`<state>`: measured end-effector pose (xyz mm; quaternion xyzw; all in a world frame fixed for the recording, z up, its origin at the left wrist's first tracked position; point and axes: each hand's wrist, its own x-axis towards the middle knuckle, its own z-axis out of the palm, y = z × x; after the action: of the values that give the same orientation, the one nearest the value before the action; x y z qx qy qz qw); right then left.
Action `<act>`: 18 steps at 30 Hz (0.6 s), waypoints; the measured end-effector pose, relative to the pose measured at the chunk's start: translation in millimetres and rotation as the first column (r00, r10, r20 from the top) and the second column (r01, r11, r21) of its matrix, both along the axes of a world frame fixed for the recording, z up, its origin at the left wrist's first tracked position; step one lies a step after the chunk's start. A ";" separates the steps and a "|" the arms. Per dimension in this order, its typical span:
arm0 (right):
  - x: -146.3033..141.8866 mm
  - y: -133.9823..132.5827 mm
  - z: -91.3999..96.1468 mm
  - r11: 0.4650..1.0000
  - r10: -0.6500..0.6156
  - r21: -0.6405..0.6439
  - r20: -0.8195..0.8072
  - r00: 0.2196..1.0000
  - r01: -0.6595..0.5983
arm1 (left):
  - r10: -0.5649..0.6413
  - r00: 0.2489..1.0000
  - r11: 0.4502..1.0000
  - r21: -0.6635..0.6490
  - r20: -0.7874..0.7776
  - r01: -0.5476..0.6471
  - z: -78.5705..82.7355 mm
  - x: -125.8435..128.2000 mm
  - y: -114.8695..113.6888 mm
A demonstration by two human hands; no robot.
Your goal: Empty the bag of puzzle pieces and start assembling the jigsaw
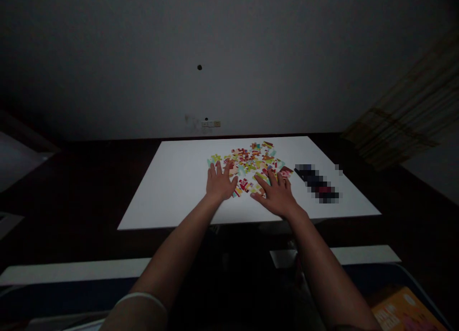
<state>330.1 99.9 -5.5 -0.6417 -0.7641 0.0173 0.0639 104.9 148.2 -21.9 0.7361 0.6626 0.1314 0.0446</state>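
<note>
A loose heap of colourful jigsaw puzzle pieces (249,165) lies on a white board (172,187). My left hand (220,183) rests palm down on the heap's near left edge, fingers spread. My right hand (276,197) lies flat on the near right part of the heap, fingers apart and pointing up and left. Neither hand holds anything. Some pieces are hidden under both hands. To the right of the heap lies a long dark object, pixelated and unrecognisable (317,183).
The white board sits on a dark table (79,187), with a wall and power socket (211,123) behind. White strips (366,254) run along the near table edge. An orange booklet (405,312) lies at lower right, and a woven blind (398,116) hangs at right.
</note>
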 end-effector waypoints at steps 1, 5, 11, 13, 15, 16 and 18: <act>0.9 2.3 -0.3 1.000 0.006 0.005 0.001 1.000 -0.006 | 0.005 1.000 1.000 0.007 0.019 -0.006 -1.6 5.8 -1.3; 4.0 6.9 -3.7 0.999 0.033 0.038 -0.006 0.999 -0.033 | -0.010 0.994 1.000 0.019 0.106 0.008 -5.0 17.9 -4.0; 4.3 3.2 -2.2 0.997 0.030 0.078 -0.026 0.999 -0.028 | 0.006 0.966 0.998 0.058 0.260 -0.022 8.3 -25.1 8.9; 3.4 0.6 0.4 0.993 -0.011 0.121 -0.034 0.999 0.015 | 0.045 0.971 0.997 0.048 0.233 -0.058 15.3 -45.4 15.3; 2.4 -1.1 1.9 0.983 -0.088 0.160 -0.044 0.995 0.094 | -0.011 0.986 0.999 0.039 0.167 0.005 20.1 -56.8 19.6; 2.0 -1.3 2.0 0.977 -0.132 0.165 -0.048 0.990 0.138 | -0.066 0.990 0.998 0.033 0.127 0.062 21.1 -57.6 20.5; 1.4 0.1 0.5 0.969 -0.199 0.139 -0.048 0.979 0.203 | -0.185 0.981 0.983 0.005 0.053 0.185 19.9 -50.0 19.5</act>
<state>331.5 100.0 -5.0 -0.7091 -0.6933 -0.0333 0.1239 54.9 167.7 -2.0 0.7905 0.5900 0.1464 0.0740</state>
